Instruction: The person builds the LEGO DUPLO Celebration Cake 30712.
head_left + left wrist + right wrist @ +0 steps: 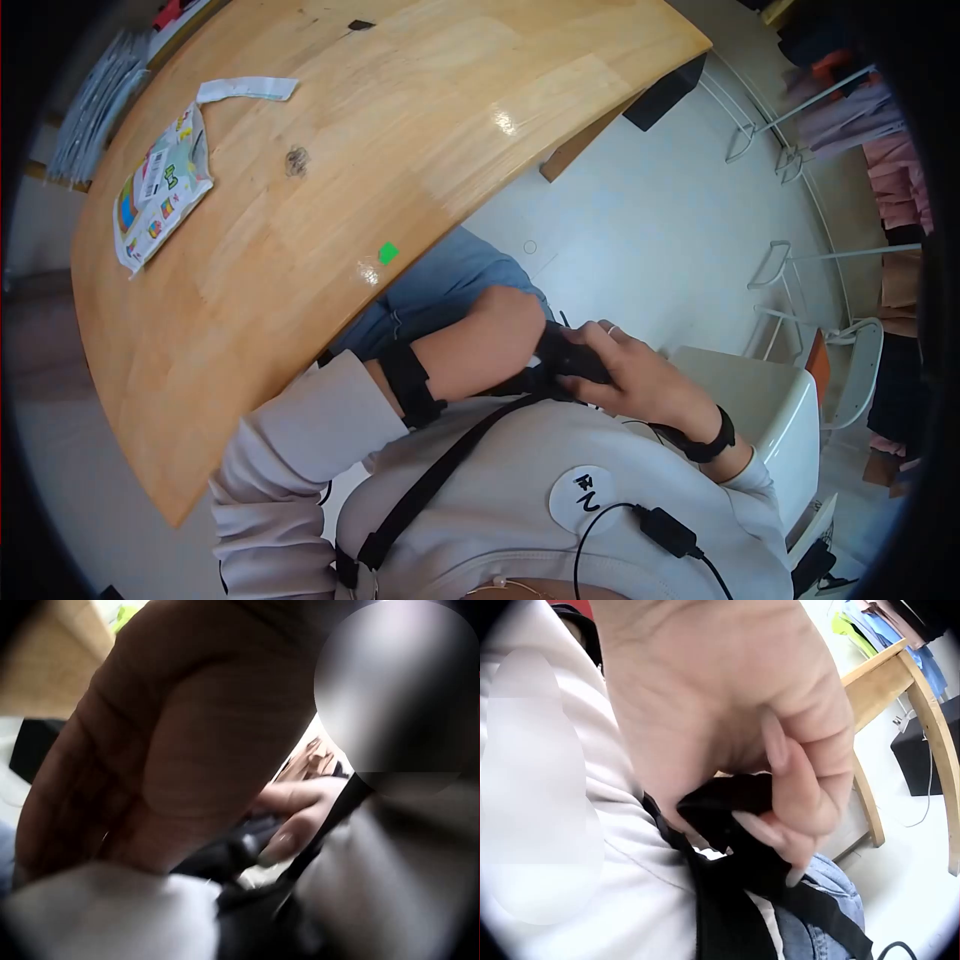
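Note:
At the person's waist, a black thing on a strap [575, 358], like a small pouch or case, sits between the two hands. The right hand [640, 375], with a ring on one finger, grips it. In the right wrist view its fingers [810, 799] curl round the dark body [731, 806]. The left hand [500, 325] is bent downward right beside the same thing, knuckles up. Close up in the left wrist view, the left hand [187, 735] fills the frame. Its fingertips are hidden behind pale cloth, so I cannot tell whether they hold the black thing.
A wooden table [400, 130] stands in front and to the left. On it lie a printed plastic packet [165, 190], a white paper strip [248, 89] and a green sticker [388, 253]. A white chair [770, 400] is at the right, with clothes racks [830, 250] beyond.

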Demonstrator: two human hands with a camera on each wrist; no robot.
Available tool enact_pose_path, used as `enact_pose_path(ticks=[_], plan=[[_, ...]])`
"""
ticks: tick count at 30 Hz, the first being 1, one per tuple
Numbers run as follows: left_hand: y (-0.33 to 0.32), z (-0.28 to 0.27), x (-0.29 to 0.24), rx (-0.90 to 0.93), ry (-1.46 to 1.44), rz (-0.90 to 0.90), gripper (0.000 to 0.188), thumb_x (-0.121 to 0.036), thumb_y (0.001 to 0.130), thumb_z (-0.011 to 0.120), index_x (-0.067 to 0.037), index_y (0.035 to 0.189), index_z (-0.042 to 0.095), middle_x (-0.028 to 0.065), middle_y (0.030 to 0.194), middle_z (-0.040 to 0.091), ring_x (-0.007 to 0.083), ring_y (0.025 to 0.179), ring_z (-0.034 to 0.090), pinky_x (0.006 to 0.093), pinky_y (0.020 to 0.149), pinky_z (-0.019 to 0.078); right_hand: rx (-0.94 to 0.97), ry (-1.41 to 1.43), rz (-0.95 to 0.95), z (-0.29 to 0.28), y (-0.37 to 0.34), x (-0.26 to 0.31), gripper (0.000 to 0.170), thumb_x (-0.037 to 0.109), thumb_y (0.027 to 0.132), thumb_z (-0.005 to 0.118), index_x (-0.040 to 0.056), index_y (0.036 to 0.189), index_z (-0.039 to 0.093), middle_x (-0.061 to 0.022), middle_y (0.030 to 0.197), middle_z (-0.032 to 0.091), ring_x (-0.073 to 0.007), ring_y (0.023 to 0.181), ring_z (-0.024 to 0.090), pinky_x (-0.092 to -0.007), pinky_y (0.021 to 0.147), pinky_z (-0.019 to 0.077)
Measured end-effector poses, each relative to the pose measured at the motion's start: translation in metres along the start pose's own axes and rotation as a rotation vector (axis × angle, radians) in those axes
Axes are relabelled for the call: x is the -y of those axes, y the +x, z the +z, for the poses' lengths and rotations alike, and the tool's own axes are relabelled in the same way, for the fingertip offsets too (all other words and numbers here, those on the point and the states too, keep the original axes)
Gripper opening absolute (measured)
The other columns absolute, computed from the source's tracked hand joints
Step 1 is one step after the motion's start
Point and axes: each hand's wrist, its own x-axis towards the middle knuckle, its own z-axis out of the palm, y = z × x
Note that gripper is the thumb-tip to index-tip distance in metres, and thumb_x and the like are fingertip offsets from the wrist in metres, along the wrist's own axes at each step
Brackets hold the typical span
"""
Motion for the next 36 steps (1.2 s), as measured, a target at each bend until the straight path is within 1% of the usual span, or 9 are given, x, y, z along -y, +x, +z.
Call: enact_pose_path(ticks=[12,18,20,23,26,29,32,34,36], plan=[[-0.012,0.005,-0.001,-0.242,0.026,0.043,0.011,-0.004,0.071,0.061,0.001,0.082,0.058,0.0170,0.077,0.064,0.0330,0.072,0.065,0.0421,0.060,0.0510,-0.176,0.031,-0.180,0.040,0.026,-0.024,0.057,0.043,0.082,0.065,0.0064,0.119,0.044,-0.0227,0.093,0.060,-0.0410,0.075,0.062,-0.0432,0.063,0.0515],[-0.025,0.001,-0.003,-0.245,-0.063,-0.045,0.011,-0.009,0.076,0.059,0.000,0.081,0.058,0.0162,0.072,0.062,0.0320,0.070,0.065,0.0412,0.060,0.0511,-0.185,-0.087,0.063,0.047,0.046,-0.009,0.067,0.051,0.079,0.067,0.0055,0.114,0.032,-0.0252,0.089,0.062,-0.0462,0.080,0.060,-0.0466,0.067,0.0498],[-0.033,0.005,0.001,-0.337,-0.139,0.150,0.007,-0.006,0.074,0.059,0.001,0.076,0.058,0.0180,0.071,0.062,0.0337,0.069,0.065,0.0416,0.060,0.0514,0.028,0.062,0.020,0.030,0.042,-0.009,0.071,0.054,0.080,0.066,0.0054,0.119,0.032,-0.0265,0.090,0.062,-0.0451,0.085,0.061,-0.0442,0.073,0.0495],[-0.069,-0.032,-0.006,-0.236,-0.114,0.145,0.005,-0.003,0.074,0.058,0.002,0.077,0.058,0.0183,0.068,0.060,0.0340,0.070,0.064,0.0414,0.059,0.0502,0.489,-0.155,0.071,-0.034,0.045,0.030,0.081,0.056,0.079,0.068,0.0020,0.132,0.040,-0.0215,0.083,0.066,-0.0374,0.083,0.065,-0.0391,0.073,0.0505],[-0.125,-0.094,-0.009,-0.161,-0.160,0.051,0.010,-0.006,0.080,0.059,0.000,0.087,0.060,0.0180,0.078,0.061,0.0317,0.075,0.063,0.0403,0.062,0.0501,0.441,-0.321,-0.140,-0.077,0.064,0.089,0.067,0.051,0.083,0.065,0.0013,0.126,0.051,-0.0180,0.082,0.066,-0.0300,0.077,0.067,-0.0349,0.066,0.0513],[-0.198,-0.139,0.017,-0.512,-0.284,-0.243,0.020,-0.020,0.089,0.057,-0.001,0.092,0.063,0.0152,0.083,0.063,0.0286,0.073,0.063,0.0367,0.063,0.0490,0.326,-0.194,-0.595,-0.092,0.107,0.147,0.048,0.037,0.088,0.064,0.0023,0.120,0.056,-0.0140,0.078,0.065,-0.0266,0.068,0.065,-0.0337,0.060,0.0498],[-0.271,-0.158,0.075,-0.728,-0.374,-0.633,0.028,-0.029,0.095,0.054,-0.003,0.102,0.062,0.0067,0.084,0.064,0.0164,0.071,0.062,0.0284,0.061,0.0503,0.453,-0.252,-0.689,-0.102,0.160,0.203,0.036,0.029,0.089,0.063,0.0021,0.112,0.061,-0.0143,0.079,0.065,-0.0259,0.065,0.063,-0.0338,0.058,0.0486],[-0.316,-0.149,0.120,-0.830,-0.288,-1.062,0.037,-0.035,0.097,0.050,0.000,0.101,0.062,0.0061,0.081,0.062,0.0124,0.069,0.061,0.0268,0.058,0.0512,0.172,-0.277,-0.954,-0.094,0.209,0.230,0.028,0.025,0.089,0.062,0.0009,0.102,0.063,-0.0155,0.076,0.065,-0.0252,0.065,0.063,-0.0345,0.057,0.0476],[-0.342,-0.137,0.158,-0.871,-0.309,-1.355,0.046,-0.043,0.095,0.050,0.001,0.101,0.061,0.0087,0.082,0.062,0.0144,0.067,0.061,0.0279,0.054,0.0518,-0.015,-0.273,-0.748,-0.087,0.259,0.264,0.026,0.024,0.089,0.061,-0.0004,0.095,0.064,-0.0159,0.072,0.065,-0.0254,0.064,0.064,-0.0350,0.057,0.0484]])
